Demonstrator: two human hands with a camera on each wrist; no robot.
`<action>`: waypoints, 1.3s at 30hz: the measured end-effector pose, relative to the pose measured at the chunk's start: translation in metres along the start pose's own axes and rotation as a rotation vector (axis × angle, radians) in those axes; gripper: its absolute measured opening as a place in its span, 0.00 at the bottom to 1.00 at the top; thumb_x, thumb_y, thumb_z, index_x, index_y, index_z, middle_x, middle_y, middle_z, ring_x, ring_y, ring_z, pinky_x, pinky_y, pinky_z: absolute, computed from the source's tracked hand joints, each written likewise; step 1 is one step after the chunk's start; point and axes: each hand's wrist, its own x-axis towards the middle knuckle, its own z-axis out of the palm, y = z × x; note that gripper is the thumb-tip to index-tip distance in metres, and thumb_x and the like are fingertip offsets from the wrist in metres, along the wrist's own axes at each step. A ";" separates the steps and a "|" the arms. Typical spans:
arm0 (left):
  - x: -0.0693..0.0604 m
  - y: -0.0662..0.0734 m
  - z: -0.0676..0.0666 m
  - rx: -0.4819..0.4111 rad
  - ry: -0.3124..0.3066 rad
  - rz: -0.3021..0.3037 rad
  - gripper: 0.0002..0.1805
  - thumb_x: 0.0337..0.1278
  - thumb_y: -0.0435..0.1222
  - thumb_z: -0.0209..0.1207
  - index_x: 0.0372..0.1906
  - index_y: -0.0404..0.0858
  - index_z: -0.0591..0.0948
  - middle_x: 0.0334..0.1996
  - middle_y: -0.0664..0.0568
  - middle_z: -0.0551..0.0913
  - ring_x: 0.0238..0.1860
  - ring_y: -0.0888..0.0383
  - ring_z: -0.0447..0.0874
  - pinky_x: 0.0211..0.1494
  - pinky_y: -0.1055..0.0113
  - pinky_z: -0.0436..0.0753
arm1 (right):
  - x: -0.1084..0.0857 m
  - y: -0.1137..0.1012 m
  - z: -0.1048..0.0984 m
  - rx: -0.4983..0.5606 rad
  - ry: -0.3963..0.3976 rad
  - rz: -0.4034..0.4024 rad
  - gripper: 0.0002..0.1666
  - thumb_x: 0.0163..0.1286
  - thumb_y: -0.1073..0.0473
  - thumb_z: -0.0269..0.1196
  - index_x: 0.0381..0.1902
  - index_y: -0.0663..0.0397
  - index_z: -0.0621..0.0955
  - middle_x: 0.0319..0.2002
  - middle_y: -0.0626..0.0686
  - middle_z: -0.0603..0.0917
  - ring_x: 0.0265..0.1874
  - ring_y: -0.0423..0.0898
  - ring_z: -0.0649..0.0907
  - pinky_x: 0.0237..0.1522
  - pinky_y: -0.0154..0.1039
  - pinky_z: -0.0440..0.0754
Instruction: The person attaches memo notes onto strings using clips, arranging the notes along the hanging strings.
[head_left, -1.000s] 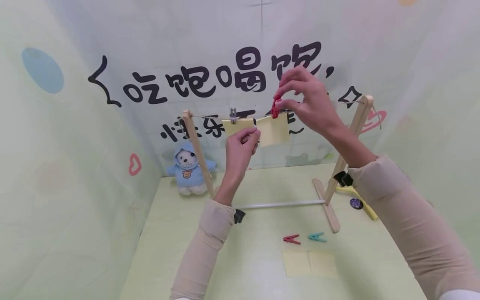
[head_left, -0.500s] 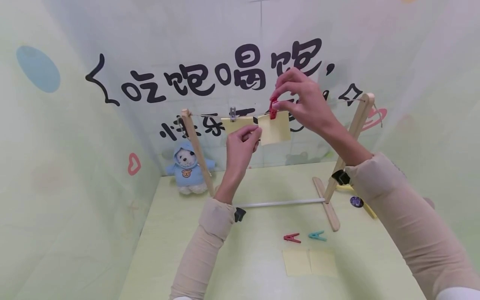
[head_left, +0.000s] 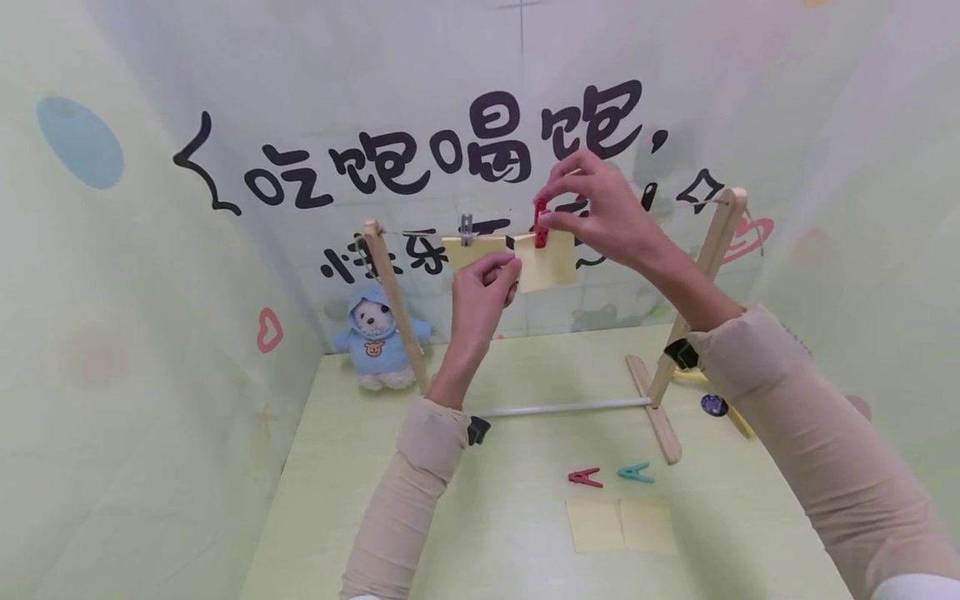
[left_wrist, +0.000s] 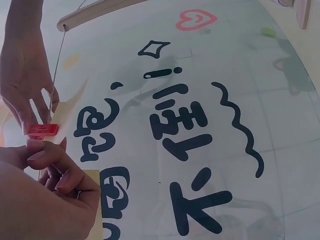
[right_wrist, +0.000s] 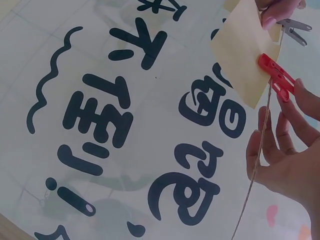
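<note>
A square of pale yellow paper (head_left: 553,268) is up at the string (head_left: 420,233) of a wooden stand. My left hand (head_left: 482,292) pinches its left edge. Thumb and finger of my right hand (head_left: 609,215) squeeze the handles of a red clothespin (head_left: 541,227), whose lower end overlaps the paper's top edge. From the right wrist view, the clothespin (right_wrist: 274,75) lies across the paper's edge beside the string. Another yellow paper (head_left: 468,252) hangs to the left under a grey clothespin (head_left: 467,227), partly hidden by my left hand.
Wooden posts (head_left: 393,304) and a white bar (head_left: 562,409) form the stand. On the table (head_left: 495,517) lie a red clothespin (head_left: 585,477), a teal clothespin (head_left: 636,472) and two yellow papers (head_left: 592,527). A blue-hooded plush toy (head_left: 377,346) sits back left; a yellow object (head_left: 741,423) lies right.
My right hand has shifted a little left and down with the red clothespin, which now reaches further over the paper's top edge. My left hand stays at the paper's edge.
</note>
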 end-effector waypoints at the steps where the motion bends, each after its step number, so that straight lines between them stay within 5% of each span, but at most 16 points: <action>1: 0.000 -0.001 0.000 0.002 -0.001 -0.002 0.10 0.78 0.31 0.65 0.52 0.27 0.89 0.21 0.58 0.77 0.24 0.64 0.72 0.30 0.76 0.71 | 0.000 0.000 0.000 -0.009 -0.007 0.003 0.14 0.73 0.69 0.73 0.54 0.70 0.89 0.59 0.65 0.78 0.66 0.61 0.74 0.71 0.60 0.69; 8: 0.000 -0.007 0.000 0.013 0.003 -0.006 0.10 0.79 0.31 0.64 0.51 0.28 0.89 0.21 0.58 0.78 0.25 0.65 0.73 0.30 0.77 0.73 | -0.009 0.000 -0.004 -0.037 -0.013 0.008 0.25 0.74 0.67 0.74 0.66 0.68 0.84 0.67 0.64 0.77 0.68 0.62 0.78 0.74 0.63 0.72; 12: 0.000 -0.011 0.000 0.011 0.014 -0.009 0.10 0.79 0.32 0.64 0.51 0.27 0.89 0.20 0.59 0.77 0.24 0.65 0.72 0.29 0.77 0.70 | -0.027 -0.004 -0.012 -0.049 0.056 -0.042 0.26 0.75 0.66 0.73 0.68 0.64 0.83 0.68 0.63 0.78 0.64 0.59 0.84 0.67 0.52 0.77; 19: 0.000 -0.015 0.000 -0.006 0.025 -0.026 0.11 0.79 0.32 0.64 0.52 0.27 0.89 0.21 0.58 0.78 0.23 0.65 0.72 0.29 0.77 0.72 | -0.069 -0.015 -0.028 -0.034 0.204 -0.125 0.21 0.72 0.72 0.72 0.62 0.67 0.86 0.65 0.63 0.82 0.66 0.45 0.78 0.61 0.27 0.74; 25: -0.002 -0.020 -0.004 -0.005 0.034 -0.037 0.11 0.79 0.33 0.64 0.53 0.27 0.88 0.20 0.58 0.78 0.23 0.65 0.71 0.28 0.76 0.69 | -0.126 -0.011 -0.032 0.009 0.244 -0.129 0.23 0.67 0.78 0.71 0.60 0.67 0.87 0.66 0.55 0.83 0.68 0.37 0.76 0.64 0.28 0.74; 32: -0.007 -0.030 -0.008 -0.021 0.022 -0.050 0.12 0.79 0.32 0.64 0.53 0.26 0.88 0.19 0.60 0.77 0.22 0.66 0.70 0.25 0.76 0.63 | -0.204 0.014 -0.025 -0.017 0.262 -0.070 0.20 0.69 0.73 0.73 0.59 0.64 0.88 0.66 0.41 0.81 0.63 0.32 0.78 0.62 0.23 0.73; 36: -0.018 -0.044 -0.014 -0.010 -0.007 -0.097 0.12 0.81 0.33 0.61 0.54 0.27 0.88 0.20 0.58 0.78 0.23 0.65 0.72 0.26 0.76 0.67 | -0.248 0.026 -0.021 -0.020 0.255 0.007 0.21 0.67 0.78 0.73 0.57 0.64 0.88 0.65 0.42 0.81 0.61 0.32 0.78 0.60 0.20 0.74; 39: -0.034 -0.065 -0.022 0.089 -0.087 -0.128 0.13 0.85 0.33 0.57 0.54 0.28 0.87 0.23 0.55 0.80 0.25 0.63 0.74 0.28 0.76 0.71 | -0.278 0.033 -0.017 -0.016 0.246 0.095 0.25 0.63 0.82 0.72 0.56 0.62 0.88 0.66 0.39 0.80 0.58 0.31 0.80 0.59 0.18 0.74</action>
